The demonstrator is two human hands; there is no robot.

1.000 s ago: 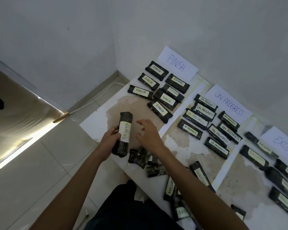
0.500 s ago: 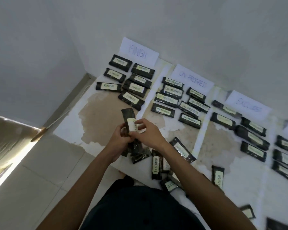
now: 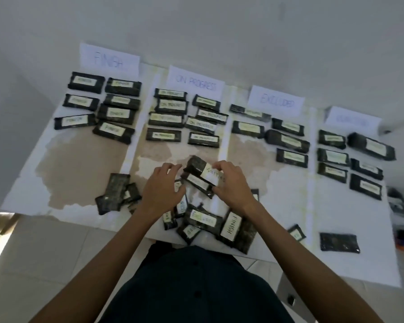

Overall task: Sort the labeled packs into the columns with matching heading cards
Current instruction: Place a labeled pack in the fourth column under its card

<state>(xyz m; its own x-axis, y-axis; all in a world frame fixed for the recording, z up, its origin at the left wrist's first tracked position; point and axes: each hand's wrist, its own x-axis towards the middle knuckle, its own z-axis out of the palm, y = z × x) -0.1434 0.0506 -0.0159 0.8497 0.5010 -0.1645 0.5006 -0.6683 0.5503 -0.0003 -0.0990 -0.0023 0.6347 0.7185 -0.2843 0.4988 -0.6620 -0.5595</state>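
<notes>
Plain room: tiled floor (image 3: 44, 264), white wall (image 3: 219, 31)

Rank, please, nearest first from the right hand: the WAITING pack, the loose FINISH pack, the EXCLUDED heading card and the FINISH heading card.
1. WAITING pack, in the right hand.
2. FINISH pack, loose, near edge.
3. EXCLUDED heading card, far edge, right.
4. FINISH heading card, far-left corner.
</notes>
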